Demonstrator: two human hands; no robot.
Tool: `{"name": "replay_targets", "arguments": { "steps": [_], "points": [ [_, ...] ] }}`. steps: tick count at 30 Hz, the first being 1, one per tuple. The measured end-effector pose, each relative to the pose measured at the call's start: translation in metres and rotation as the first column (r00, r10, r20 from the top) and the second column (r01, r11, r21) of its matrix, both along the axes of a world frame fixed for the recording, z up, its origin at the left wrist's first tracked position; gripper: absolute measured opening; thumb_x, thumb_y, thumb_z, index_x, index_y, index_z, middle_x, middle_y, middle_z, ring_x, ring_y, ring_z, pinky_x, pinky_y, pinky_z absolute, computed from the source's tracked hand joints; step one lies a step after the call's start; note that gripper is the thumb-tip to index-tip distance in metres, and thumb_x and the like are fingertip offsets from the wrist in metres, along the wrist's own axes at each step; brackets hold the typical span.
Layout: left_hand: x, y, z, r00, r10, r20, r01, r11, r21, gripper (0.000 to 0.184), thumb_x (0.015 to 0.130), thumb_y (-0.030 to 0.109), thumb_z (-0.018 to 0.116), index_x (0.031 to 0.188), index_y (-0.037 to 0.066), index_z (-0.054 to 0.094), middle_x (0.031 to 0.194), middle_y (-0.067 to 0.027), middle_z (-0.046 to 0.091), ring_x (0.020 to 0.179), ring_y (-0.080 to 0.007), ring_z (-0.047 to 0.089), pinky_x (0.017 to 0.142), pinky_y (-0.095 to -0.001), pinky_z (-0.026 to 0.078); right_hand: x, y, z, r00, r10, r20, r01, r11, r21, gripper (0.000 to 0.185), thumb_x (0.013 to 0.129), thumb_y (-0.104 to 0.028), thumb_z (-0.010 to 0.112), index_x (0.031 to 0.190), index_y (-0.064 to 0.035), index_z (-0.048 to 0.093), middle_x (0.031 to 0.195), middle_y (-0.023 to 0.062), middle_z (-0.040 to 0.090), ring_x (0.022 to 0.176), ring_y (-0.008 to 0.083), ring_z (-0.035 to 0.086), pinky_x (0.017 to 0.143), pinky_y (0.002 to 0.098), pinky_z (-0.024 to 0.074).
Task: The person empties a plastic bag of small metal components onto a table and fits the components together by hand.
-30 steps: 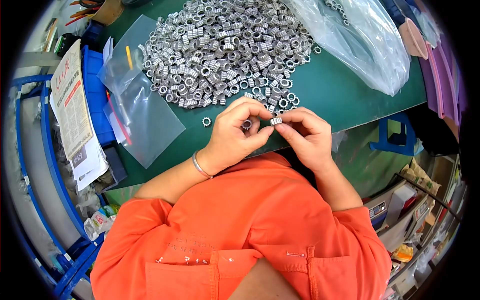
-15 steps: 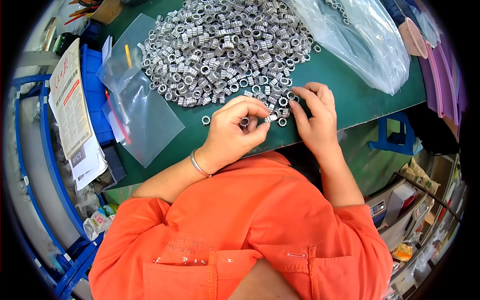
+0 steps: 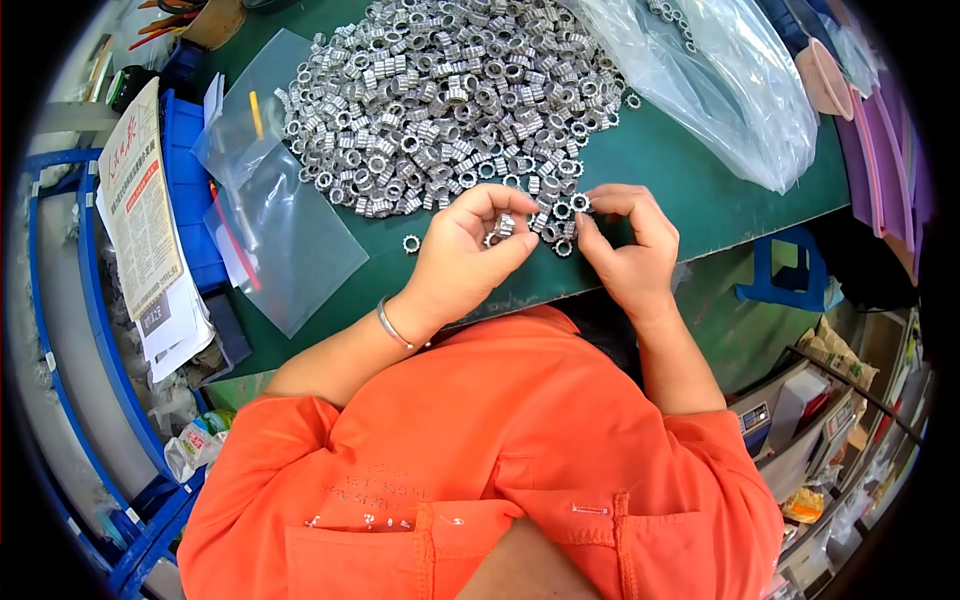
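A big heap of small silver toothed metal rings (image 3: 440, 100) lies on the green table, with a loose trail of them reaching the near edge. My left hand (image 3: 462, 250) is curled at the left of this trail, its thumb and fingers bent around a few rings (image 3: 503, 228) by the palm. Between the thumb and forefinger of my right hand (image 3: 640, 245) is one toothed ring (image 3: 580, 203), held with its hole facing up. Several rings lie between the two hands. A single ring (image 3: 411, 244) sits apart, left of my left hand.
Clear plastic bags (image 3: 285, 220) lie left of the heap, and a large clear bag (image 3: 720, 90) with some rings covers the right back. A blue bin (image 3: 190, 190) and newspaper (image 3: 140, 200) stand left. A blue stool (image 3: 785, 268) is at the right.
My left hand has drawn slightly left and turned, so the rings by its palm show more. My right fingers have come down and closed on a ring.
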State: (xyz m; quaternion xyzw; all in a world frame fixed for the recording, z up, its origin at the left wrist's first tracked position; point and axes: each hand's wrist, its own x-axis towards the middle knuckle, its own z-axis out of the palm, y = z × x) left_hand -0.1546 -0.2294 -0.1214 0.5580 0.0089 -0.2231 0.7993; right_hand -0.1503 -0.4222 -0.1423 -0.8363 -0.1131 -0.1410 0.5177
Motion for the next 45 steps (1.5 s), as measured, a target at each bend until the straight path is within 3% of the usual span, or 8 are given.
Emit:
{"name": "replay_targets", "arguments": {
  "steps": [4, 9, 16, 22, 25, 30, 38, 45],
  "points": [
    [0.000, -0.006, -0.008, 0.970, -0.044, 0.238, 0.010, 0.990, 0.144, 0.030, 0.081, -0.001, 0.064, 0.110, 0.000, 0.056, 0.092, -0.0023, 0.055, 0.081, -0.0076, 0.052, 0.069, -0.0204, 0.045, -0.012, 0.016, 0.011, 0.919, 0.263, -0.293, 0.022, 0.708, 0.706, 0.014, 0.079, 0.006, 0.062, 0.089, 0.0006, 0.055, 0.088, 0.0058, 0.059, 0.082, 0.0098, 0.057, 0.070, 0.0225, 0.0469],
    [0.007, -0.005, -0.011, 0.842, -0.184, 0.507, -0.070, 0.895, 0.441, 0.023, 0.083, 0.000, 0.062, 0.106, 0.000, 0.058, 0.091, -0.0013, 0.056, 0.082, -0.0078, 0.053, 0.074, -0.0211, 0.045, -0.004, 0.014, 0.000, 0.961, 0.113, -0.252, -0.031, 0.950, 0.309, 0.011, 0.078, 0.005, 0.060, 0.088, 0.0004, 0.059, 0.084, 0.0058, 0.059, 0.073, 0.0102, 0.057, 0.063, 0.0220, 0.0459],
    [0.002, 0.003, -0.007, 0.967, 0.174, 0.185, -0.194, 0.977, 0.093, 0.013, 0.089, 0.007, 0.057, 0.100, 0.000, 0.054, 0.073, -0.0005, 0.052, 0.056, -0.0037, 0.043, 0.048, -0.0168, 0.034, 0.005, 0.010, 0.009, 0.995, 0.092, 0.044, -0.077, 0.959, -0.273, 0.020, 0.068, -0.005, 0.072, 0.085, -0.0043, 0.063, 0.083, 0.0083, 0.059, 0.079, 0.0264, 0.054, 0.069, 0.0348, 0.0448],
    [-0.004, 0.000, -0.006, 0.968, 0.137, 0.212, -0.178, 0.966, 0.187, 0.016, 0.087, 0.004, 0.059, 0.101, -0.001, 0.054, 0.078, -0.0010, 0.055, 0.063, -0.0047, 0.049, 0.055, -0.0171, 0.040, 0.006, 0.013, 0.008, 0.998, 0.060, -0.011, -0.061, 0.960, -0.274, 0.019, 0.069, -0.003, 0.071, 0.085, -0.0038, 0.061, 0.081, 0.0086, 0.060, 0.074, 0.0249, 0.056, 0.068, 0.0323, 0.0460],
    [-0.006, 0.000, -0.007, 0.968, 0.076, 0.241, -0.127, 0.971, 0.202, 0.022, 0.082, -0.002, 0.063, 0.103, -0.001, 0.056, 0.095, -0.0039, 0.059, 0.087, -0.0088, 0.056, 0.076, -0.0214, 0.046, -0.001, 0.018, 0.014, 0.995, 0.029, -0.094, -0.029, 1.000, -0.002, 0.018, 0.071, 0.002, 0.069, 0.086, -0.0024, 0.060, 0.080, 0.0079, 0.061, 0.076, 0.0186, 0.059, 0.069, 0.0275, 0.0470],
    [-0.007, 0.003, -0.010, 0.969, -0.065, 0.238, -0.011, 0.952, 0.306, 0.017, 0.081, -0.004, 0.064, 0.097, -0.001, 0.058, 0.095, -0.0048, 0.059, 0.088, -0.0093, 0.056, 0.075, -0.0220, 0.046, -0.011, 0.019, 0.008, 0.960, 0.257, -0.107, -0.174, 0.853, 0.491, 0.019, 0.076, 0.006, 0.066, 0.091, 0.0006, 0.057, 0.090, 0.0084, 0.061, 0.084, 0.0137, 0.059, 0.072, 0.0255, 0.0479],
    [-0.006, 0.004, -0.012, 0.904, -0.064, 0.423, -0.070, 0.953, 0.294, 0.017, 0.081, -0.004, 0.063, 0.096, -0.001, 0.057, 0.089, -0.0049, 0.058, 0.076, -0.0083, 0.054, 0.065, -0.0203, 0.044, -0.016, 0.021, 0.015, 0.945, 0.284, -0.161, -0.132, 0.783, 0.608, 0.016, 0.080, 0.007, 0.063, 0.094, 0.0034, 0.056, 0.093, 0.0096, 0.061, 0.086, 0.0146, 0.060, 0.076, 0.0273, 0.0499],
    [-0.003, 0.007, -0.003, 0.947, 0.007, -0.321, -0.091, 0.964, -0.250, 0.013, 0.086, 0.003, 0.057, 0.099, 0.001, 0.057, 0.088, -0.0109, 0.062, 0.056, -0.0053, 0.042, 0.047, -0.0170, 0.033, 0.016, 0.015, 0.002, 0.988, 0.107, 0.111, -0.076, 0.965, -0.251, 0.016, 0.073, 0.002, 0.066, 0.088, -0.0021, 0.063, 0.085, 0.0108, 0.058, 0.078, 0.0267, 0.055, 0.069, 0.0327, 0.0457]
  ]
}}
